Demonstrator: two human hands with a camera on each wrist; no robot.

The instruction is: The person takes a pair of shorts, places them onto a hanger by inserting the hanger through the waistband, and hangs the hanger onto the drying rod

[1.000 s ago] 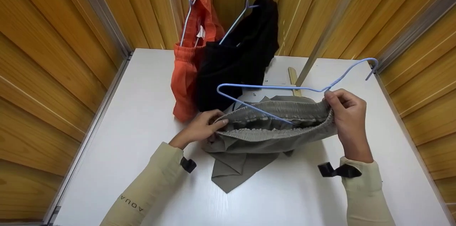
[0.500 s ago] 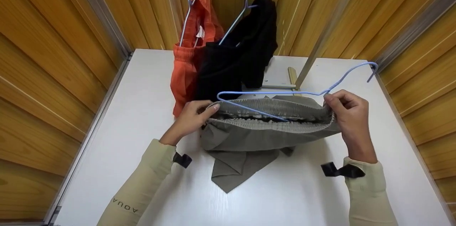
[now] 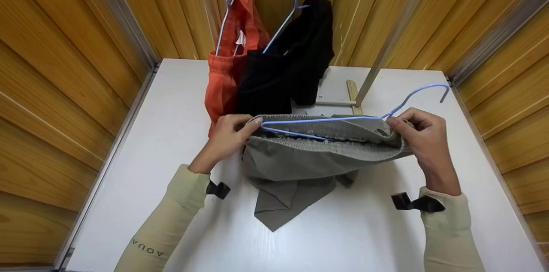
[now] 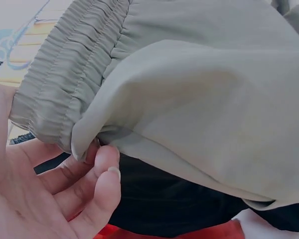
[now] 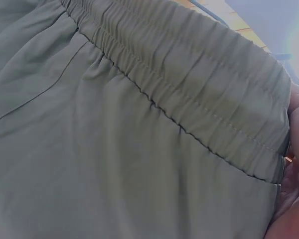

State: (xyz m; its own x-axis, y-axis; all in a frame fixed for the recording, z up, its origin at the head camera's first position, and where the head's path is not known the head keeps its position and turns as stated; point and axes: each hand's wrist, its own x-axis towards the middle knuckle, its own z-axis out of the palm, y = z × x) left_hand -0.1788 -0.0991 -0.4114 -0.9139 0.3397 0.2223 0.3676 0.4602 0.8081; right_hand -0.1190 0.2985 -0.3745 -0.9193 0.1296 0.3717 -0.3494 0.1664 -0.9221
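Grey-green elastic-waist shorts (image 3: 296, 162) are held above the white table, waistband up and spread sideways. My left hand (image 3: 227, 140) pinches the left end of the waistband (image 4: 65, 74), thumb on top and fingers underneath. At the other end, my right hand (image 3: 429, 141) pinches the waistband between thumb and fingers, close to the neck of a blue wire hanger (image 3: 317, 120). The hanger's left corner lies at the waistband opening beside my left thumb, and its lower bar runs down inside. Its hook sticks out to the right. The hanger's right part is hidden by the cloth.
Orange shorts (image 3: 221, 87) and a black garment (image 3: 283, 77) hang on hangers behind, to the left. A rack post (image 3: 386, 44) slopes to a wooden foot (image 3: 354, 92) on the white table (image 3: 141, 134). Wood-panelled walls (image 3: 51, 49) surround it.
My left hand has moved left and away from me, drawing the waistband out around the hanger's left corner. The hanger has tipped lower, and my right hand has shifted slightly right.
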